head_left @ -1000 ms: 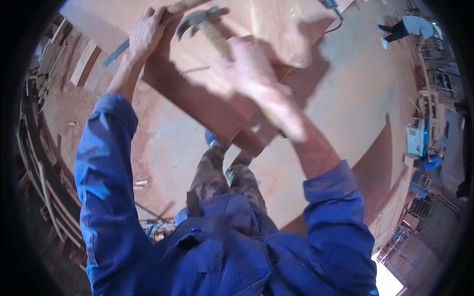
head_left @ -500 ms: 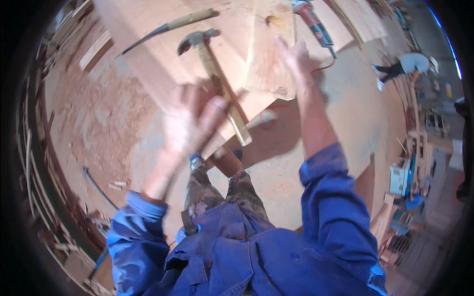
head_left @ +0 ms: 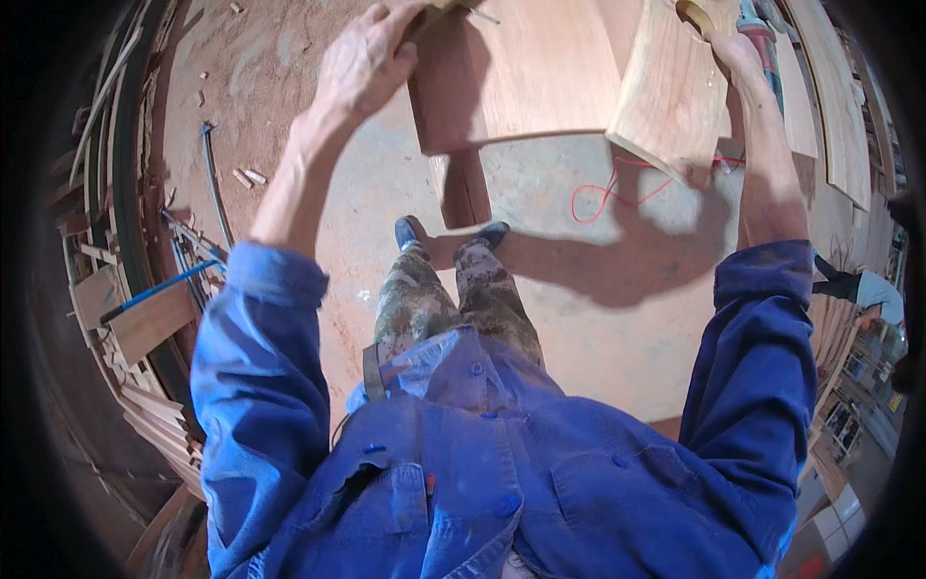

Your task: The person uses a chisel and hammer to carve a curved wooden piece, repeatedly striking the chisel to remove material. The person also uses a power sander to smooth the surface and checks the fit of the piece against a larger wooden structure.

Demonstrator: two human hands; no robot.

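Observation:
My left hand is at the top, beside the left edge of a wide wooden board. Its fingers are closed round a brown wooden handle, whose far end is cut off by the picture's edge. On the right, my right hand grips the right edge of a narrower wooden plank lying over the wide board. Close to my right thumb, the plank has a yellowish curved spot or opening; I cannot tell which.
A red and grey power tool lies beyond my right wrist. A red cord loops on the floor. Long boards stand at the right, where a person bends down. Timber and a blue bar lie at the left.
The view has shifted, and the boards now appear higher and farther right. My left hand has closed round a wooden handle. The hammer is no longer plainly visible. My right hand remains at the plank.

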